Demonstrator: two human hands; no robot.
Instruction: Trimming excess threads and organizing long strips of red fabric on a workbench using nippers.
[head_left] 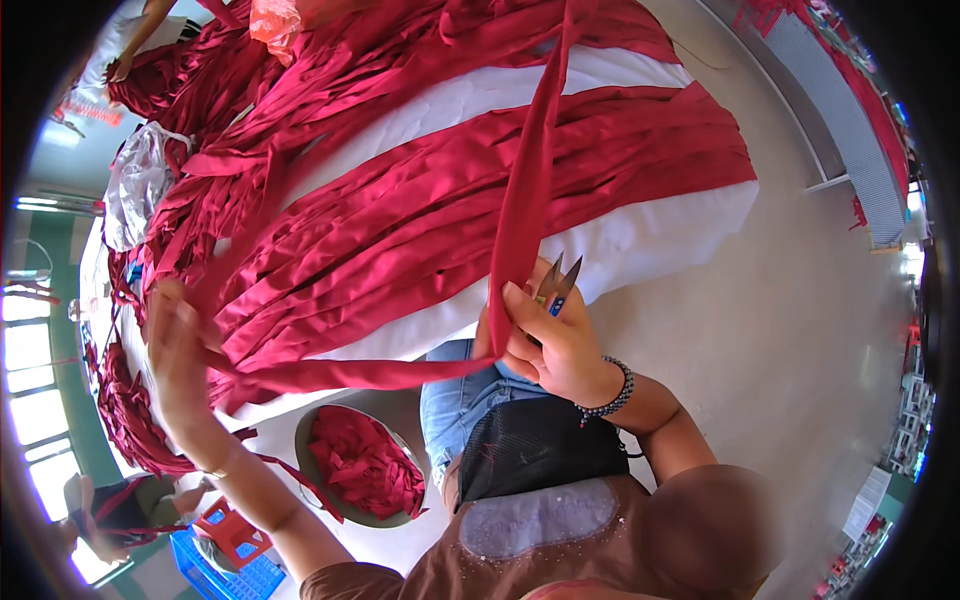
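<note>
Pale floor, bucket of cloth, right hand pinching strip, left hand's grip unclear

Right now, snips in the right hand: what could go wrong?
1. The thread snips sit in the right hand with bare, parted tips close to the held red fabric strip; a twist of the hand might nick the cloth or a finger.
2. That strip runs up across the red fabric lengths laid on the table, so a pull could perhaps snag or disorder them.
</note>
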